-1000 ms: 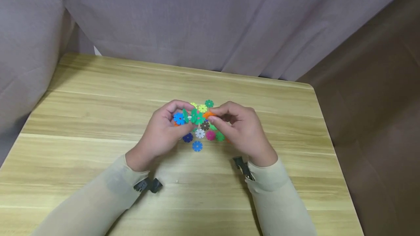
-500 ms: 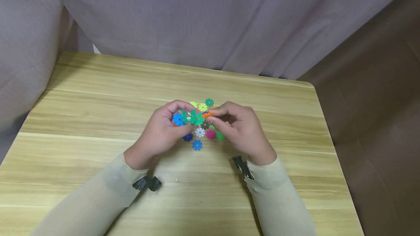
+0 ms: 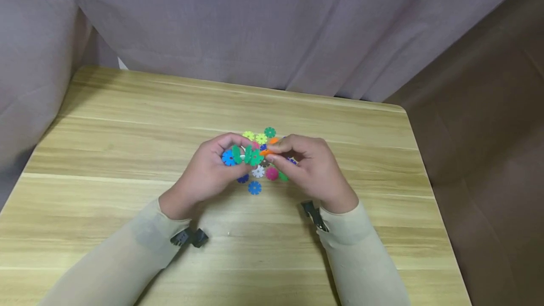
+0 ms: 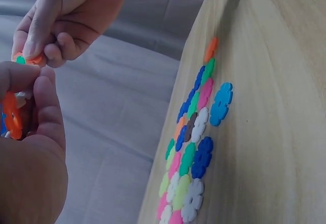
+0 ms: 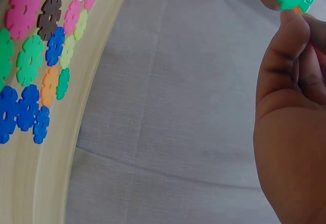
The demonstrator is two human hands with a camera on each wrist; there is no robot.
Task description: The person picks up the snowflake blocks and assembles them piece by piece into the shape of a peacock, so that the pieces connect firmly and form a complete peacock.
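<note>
Wooden counter [image 3: 127, 164] against grey curtain [image 3: 272, 27]; both hands meet above its middle, over a scatter of loose snowflake discs [image 3: 257, 172] lying flat. Left hand [image 3: 204, 174] grips a joined cluster of discs [image 3: 241, 155], blue and green, fingers curled round it. Right hand [image 3: 312, 169] pinches an orange disc [image 3: 267, 151] between thumb and fingers, touching the cluster's right end, between the two hands.

Light wooden table [image 3: 106, 122] with loose pieces.
Flat, multicoloured plastic snowflake discs [image 3: 255, 187] lie clustered near its centre, toward the far edge.
</note>
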